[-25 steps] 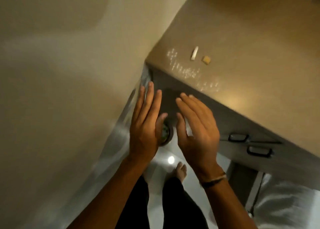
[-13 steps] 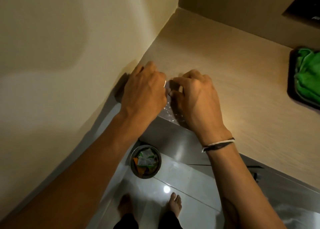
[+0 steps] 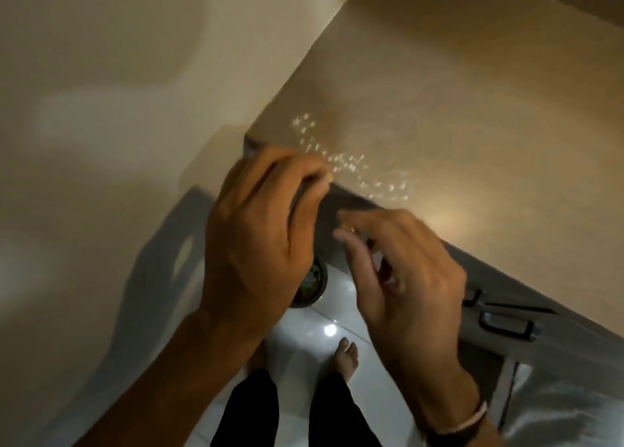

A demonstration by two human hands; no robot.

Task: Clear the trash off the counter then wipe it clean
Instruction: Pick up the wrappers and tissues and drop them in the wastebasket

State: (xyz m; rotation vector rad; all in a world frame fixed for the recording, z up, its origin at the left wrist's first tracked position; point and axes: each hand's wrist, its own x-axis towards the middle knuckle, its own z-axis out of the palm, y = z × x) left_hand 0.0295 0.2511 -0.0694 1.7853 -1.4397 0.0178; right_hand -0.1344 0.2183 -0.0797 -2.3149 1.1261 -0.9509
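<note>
The beige counter [image 3: 472, 115] has a trail of small white specks [image 3: 341, 159] along its front left edge. My left hand [image 3: 260, 244] is curled shut just off that corner, with a small pale scrap [image 3: 329, 177] pinched at its fingertips. My right hand [image 3: 408, 278] hovers in front of the counter edge, thumb and forefinger pinching a tiny tan bit [image 3: 347, 228]. Below and between the hands, a round metal trash bin [image 3: 315, 284] stands on the floor, mostly hidden by my left hand.
A cream wall [image 3: 118, 142] rises close on the left. Grey cabinet fronts with dark handles [image 3: 506, 325] run under the counter on the right. My bare feet [image 3: 346, 355] stand on glossy white floor tiles.
Both hands have pulled back from the counter top to in front of its edge, above the bin. The two small pieces that lay on the counter are gone from it. The view tilted down; the green cloth is out of sight.
</note>
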